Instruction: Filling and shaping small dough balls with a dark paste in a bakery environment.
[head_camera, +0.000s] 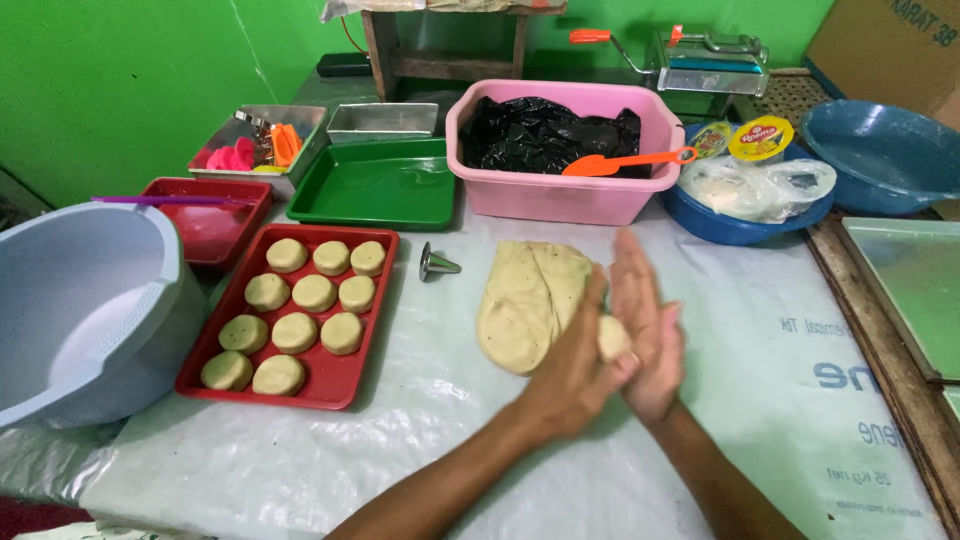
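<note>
Dough ball (612, 337) sits pressed between both palms, left hand (573, 368) cupped under it and right hand (648, 330) flat against it, fingers straight (looks like a rolling grip, so it rounds evenly). Just behind the hands lies the big dough slab (525, 300), near mid-table. Red tray (365, 330) of flattened rounds sits toward the left edge, in easy reach. Small metal cone (436, 263) lies between tray and slab. Pink tub (560, 195) crowds the back; the table (760, 400) shows plenty of bare plastic sheet on the right.
</note>
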